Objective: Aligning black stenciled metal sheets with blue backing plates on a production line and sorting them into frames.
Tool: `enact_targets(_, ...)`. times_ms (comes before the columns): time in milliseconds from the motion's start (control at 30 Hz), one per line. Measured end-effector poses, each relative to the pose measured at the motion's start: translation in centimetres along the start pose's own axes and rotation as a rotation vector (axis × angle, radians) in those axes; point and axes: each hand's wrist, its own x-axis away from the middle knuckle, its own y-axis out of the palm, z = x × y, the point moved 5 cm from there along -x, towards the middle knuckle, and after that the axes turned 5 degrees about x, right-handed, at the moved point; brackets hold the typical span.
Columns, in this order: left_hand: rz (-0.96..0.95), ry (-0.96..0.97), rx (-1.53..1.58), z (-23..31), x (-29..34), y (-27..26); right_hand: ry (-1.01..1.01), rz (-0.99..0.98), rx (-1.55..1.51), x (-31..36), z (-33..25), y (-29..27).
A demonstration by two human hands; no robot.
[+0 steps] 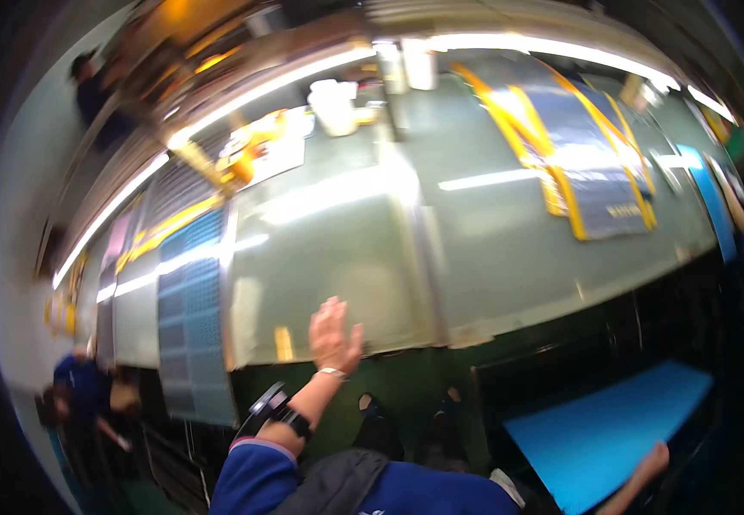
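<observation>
I'd call this handling the blue sheet (608, 429), their right hand (652, 462) at three o'clock, fingers unreadable from here, left hand (332, 341) at eleven, fingers straight, thumb spread; moving it needs firm support.

The left forearm (314, 401) angled upward from the lower edge; the left hand (332, 346) was flat, below centre, fingers (330, 316) extended, thumb apart. The right hand (652, 461) was at lower right, its finger pose indistinct.

Two own hands (332, 343) and two bright blue sheets (608, 421) show.
</observation>
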Motion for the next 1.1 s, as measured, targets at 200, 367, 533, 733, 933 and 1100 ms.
enact_targets(200, -0.009, -0.138, 0.71, -6.0, 3.1, -4.7, -0.194, 0.722, -0.392, 7.9, -15.8, -20.7)
enact_targets(367, 0.411, -0.195, 0.456, -18.2, 9.9, -16.5, -0.095, 0.717, -1.038, 15.1, -25.8, -23.2)
enact_targets(533, 1.016, -1.005, -0.003, -37.1, 27.4, -20.8, -0.052, -0.315, -1.332, 17.3, -33.6, -13.0)
enact_targets(733, 0.993, -1.584, 2.039, -38.8, 33.3, -14.8, -0.054, -1.02, -1.651, 29.3, -46.6, -2.9)
enact_targets(933, 0.884, -1.094, 2.224, -34.6, 29.3, -14.2, 0.052, -1.419, -1.401, 40.5, -54.0, 2.4)
enact_targets(1100, 0.845, -1.038, 1.984, -35.6, 30.8, -13.8, 0.151, -1.596, -1.197, 47.2, -53.2, 10.4)
